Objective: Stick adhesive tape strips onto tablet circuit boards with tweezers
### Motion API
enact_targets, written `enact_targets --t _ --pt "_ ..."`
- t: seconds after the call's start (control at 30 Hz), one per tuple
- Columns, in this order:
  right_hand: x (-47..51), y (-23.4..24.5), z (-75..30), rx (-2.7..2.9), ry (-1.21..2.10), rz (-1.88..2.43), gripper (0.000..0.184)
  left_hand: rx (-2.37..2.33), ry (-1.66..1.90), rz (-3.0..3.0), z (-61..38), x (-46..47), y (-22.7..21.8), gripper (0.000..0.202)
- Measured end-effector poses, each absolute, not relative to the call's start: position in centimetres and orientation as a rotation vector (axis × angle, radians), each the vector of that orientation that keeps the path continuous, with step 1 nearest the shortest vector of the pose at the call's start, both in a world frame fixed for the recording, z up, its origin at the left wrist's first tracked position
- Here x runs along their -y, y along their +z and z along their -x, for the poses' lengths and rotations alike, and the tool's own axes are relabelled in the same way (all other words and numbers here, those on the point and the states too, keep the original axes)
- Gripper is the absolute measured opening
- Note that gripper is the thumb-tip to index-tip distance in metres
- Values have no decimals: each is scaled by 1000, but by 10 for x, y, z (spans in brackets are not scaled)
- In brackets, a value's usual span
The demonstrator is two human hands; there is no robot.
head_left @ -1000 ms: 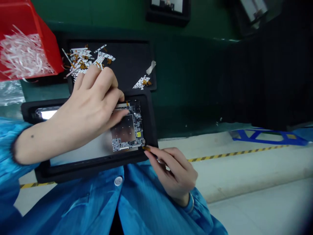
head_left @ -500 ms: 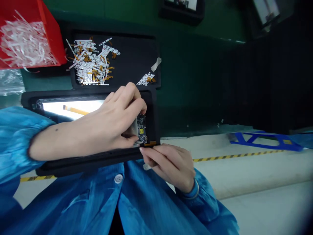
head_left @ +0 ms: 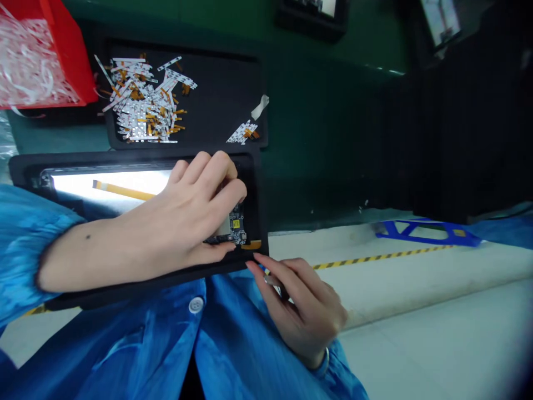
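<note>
My left hand (head_left: 195, 211) lies over the right end of a flat device with a bright panel (head_left: 75, 186), set in a black foam tray (head_left: 25, 166). Its thumb and curled index finger span a dark circuit board (head_left: 237, 222) with a yellow label, gripping it from both sides. An orange flex cable (head_left: 125, 191) lies on the panel, and a short orange strip (head_left: 252, 245) sits at the board's lower right. Just off the tray's near right corner is my right hand (head_left: 302, 305), thumb and index fingertips slightly apart. A silver metal tool (head_left: 272, 281), mostly hidden, is tucked in its fingers.
Behind is another black tray (head_left: 216, 72) with a heap of white-and-orange flex strips (head_left: 145, 105), a smaller pile (head_left: 245, 132) and a whitish scrap (head_left: 260, 107). A red bin (head_left: 75, 61) of white strips stands far left. A black tray (head_left: 310, 22) sits at the back.
My right hand has drawn back from the tray's corner toward me, and the silver tool now shows in it. My left hand stays on the board. The whole view has shifted slightly.
</note>
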State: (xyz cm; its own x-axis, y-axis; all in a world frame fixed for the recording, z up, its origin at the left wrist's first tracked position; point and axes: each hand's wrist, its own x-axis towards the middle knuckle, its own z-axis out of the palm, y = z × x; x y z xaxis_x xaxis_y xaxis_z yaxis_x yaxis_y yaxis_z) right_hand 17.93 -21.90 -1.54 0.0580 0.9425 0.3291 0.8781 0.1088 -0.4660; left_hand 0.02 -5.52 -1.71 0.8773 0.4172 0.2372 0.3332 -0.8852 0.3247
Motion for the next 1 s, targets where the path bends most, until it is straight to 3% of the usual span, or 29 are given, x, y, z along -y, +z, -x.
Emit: enact_targets --t 0.2,0.43,0.8,1.0 --pt "215 -25 -170 1672 200 1786 14 -607 334 -2640 6 56 -11 25" --pt "207 -33 -167 1541 358 1708 12 -612 373 -2506 12 57 -11 24" --pt "196 -35 -179 1984 -39 1440 16 -585 348 -2527 14 55 -9 20" --pt "186 -19 -187 2224 -19 1384 13 -597 314 -2515 17 60 -5 19"
